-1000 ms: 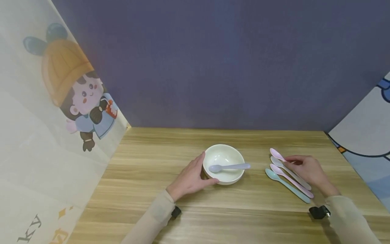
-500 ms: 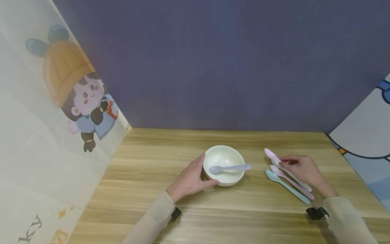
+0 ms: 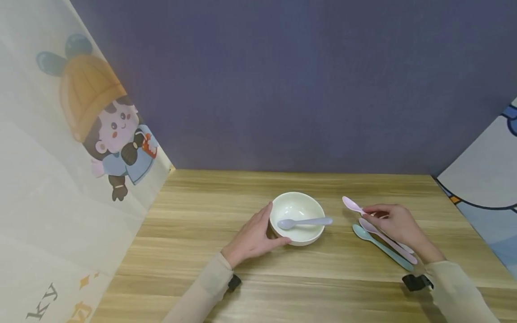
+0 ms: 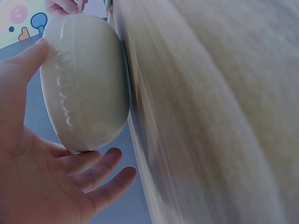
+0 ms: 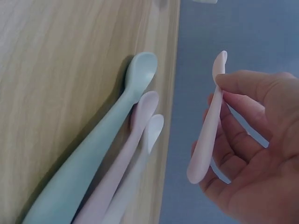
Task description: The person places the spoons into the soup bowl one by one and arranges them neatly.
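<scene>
A white bowl point(image 3: 296, 208) stands upright on the wooden table, with a lavender spoon point(image 3: 307, 221) lying across it, its handle over the right rim. My left hand point(image 3: 252, 235) rests against the bowl's left side, thumb and index at the rim. The other fingers point(image 4: 110, 161) are extended and loose in the left wrist view. Over on the right, my right hand point(image 3: 397, 226) pinches a pink spoon point(image 5: 208, 130) between thumb and fingers, above the table. Beneath and beside it lie a teal spoon point(image 5: 105, 123), another pink spoon point(image 5: 135, 123) and a white spoon point(image 5: 140, 161).
A dark blue panel point(image 3: 291, 89) rises behind the table point(image 3: 218, 193). On the left is a pale wall point(image 3: 44, 188) with a cartoon child; a printed panel point(image 3: 484, 179) stands on the right. Black straps point(image 3: 416, 281) sit at the wrists.
My right hand has moved left with the pinched pink spoon, away from the spoons on the table. The left hand, bowl and lavender spoon have stayed in place.
</scene>
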`<control>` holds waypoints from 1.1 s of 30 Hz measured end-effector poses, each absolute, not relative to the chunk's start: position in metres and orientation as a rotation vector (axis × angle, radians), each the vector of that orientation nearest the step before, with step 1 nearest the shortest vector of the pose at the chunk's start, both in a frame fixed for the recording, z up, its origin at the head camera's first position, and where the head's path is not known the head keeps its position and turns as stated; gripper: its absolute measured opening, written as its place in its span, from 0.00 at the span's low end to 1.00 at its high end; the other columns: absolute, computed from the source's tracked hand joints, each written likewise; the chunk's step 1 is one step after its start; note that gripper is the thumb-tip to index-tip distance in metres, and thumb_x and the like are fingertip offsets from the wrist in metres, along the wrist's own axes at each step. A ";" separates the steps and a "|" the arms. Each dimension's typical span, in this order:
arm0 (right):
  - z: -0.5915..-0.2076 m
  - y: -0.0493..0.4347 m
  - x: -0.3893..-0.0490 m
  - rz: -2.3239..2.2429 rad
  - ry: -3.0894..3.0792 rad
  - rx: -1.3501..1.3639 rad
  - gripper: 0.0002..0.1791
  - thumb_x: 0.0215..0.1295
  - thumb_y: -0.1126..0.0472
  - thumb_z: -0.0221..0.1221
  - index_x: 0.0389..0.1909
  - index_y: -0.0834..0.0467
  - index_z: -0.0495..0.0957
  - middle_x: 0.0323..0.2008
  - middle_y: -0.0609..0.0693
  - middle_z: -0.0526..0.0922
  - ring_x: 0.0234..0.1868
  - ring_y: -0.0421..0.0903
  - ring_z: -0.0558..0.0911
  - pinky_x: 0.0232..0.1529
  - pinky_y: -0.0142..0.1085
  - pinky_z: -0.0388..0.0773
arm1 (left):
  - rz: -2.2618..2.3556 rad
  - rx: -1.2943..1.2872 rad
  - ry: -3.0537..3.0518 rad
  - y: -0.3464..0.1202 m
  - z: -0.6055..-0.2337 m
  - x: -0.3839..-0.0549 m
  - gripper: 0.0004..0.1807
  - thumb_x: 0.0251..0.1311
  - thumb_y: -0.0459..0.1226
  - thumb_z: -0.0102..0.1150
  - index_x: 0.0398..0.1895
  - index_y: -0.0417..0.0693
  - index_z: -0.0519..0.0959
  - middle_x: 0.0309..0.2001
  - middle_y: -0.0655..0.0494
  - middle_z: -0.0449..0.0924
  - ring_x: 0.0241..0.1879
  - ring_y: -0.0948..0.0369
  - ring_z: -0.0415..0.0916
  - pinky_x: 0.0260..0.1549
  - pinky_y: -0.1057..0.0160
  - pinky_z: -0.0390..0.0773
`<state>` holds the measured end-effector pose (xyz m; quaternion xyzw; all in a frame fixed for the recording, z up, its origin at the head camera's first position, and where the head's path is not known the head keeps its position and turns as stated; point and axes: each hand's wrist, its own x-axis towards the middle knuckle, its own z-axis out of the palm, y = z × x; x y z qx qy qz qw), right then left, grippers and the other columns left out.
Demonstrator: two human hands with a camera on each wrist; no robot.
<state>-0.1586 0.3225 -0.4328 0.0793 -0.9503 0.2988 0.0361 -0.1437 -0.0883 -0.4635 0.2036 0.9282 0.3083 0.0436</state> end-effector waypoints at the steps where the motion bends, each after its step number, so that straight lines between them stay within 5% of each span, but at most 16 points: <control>1: -0.432 0.322 -0.158 0.922 -2.916 0.249 0.14 0.70 0.54 0.71 0.50 0.59 0.91 0.40 0.55 0.93 0.36 0.35 0.85 0.29 0.30 0.78 | 0.943 0.622 2.837 -0.088 -0.464 -0.143 0.67 0.60 0.72 0.64 0.88 0.44 0.45 0.85 0.46 0.55 0.82 0.49 0.59 0.80 0.46 0.65; 7: -0.431 0.319 -0.157 0.984 -2.928 0.252 0.14 0.70 0.54 0.71 0.50 0.57 0.91 0.41 0.53 0.92 0.35 0.32 0.83 0.28 0.30 0.79 | 0.948 0.623 2.835 -0.089 -0.464 -0.143 0.67 0.60 0.72 0.64 0.88 0.45 0.45 0.85 0.46 0.55 0.83 0.48 0.59 0.80 0.46 0.65; 18: -0.423 0.311 -0.156 0.965 -2.951 0.261 0.13 0.71 0.54 0.70 0.50 0.56 0.91 0.37 0.50 0.91 0.38 0.43 0.85 0.29 0.31 0.78 | 0.950 0.615 2.831 -0.089 -0.464 -0.143 0.67 0.60 0.73 0.64 0.88 0.45 0.45 0.86 0.46 0.54 0.83 0.48 0.58 0.80 0.44 0.65; 33: -0.423 0.299 -0.157 1.055 -2.910 0.345 0.13 0.70 0.56 0.71 0.50 0.58 0.91 0.37 0.50 0.92 0.35 0.37 0.85 0.30 0.30 0.80 | 0.951 0.632 2.833 -0.089 -0.465 -0.144 0.68 0.60 0.73 0.63 0.88 0.45 0.44 0.86 0.47 0.54 0.83 0.49 0.58 0.81 0.47 0.64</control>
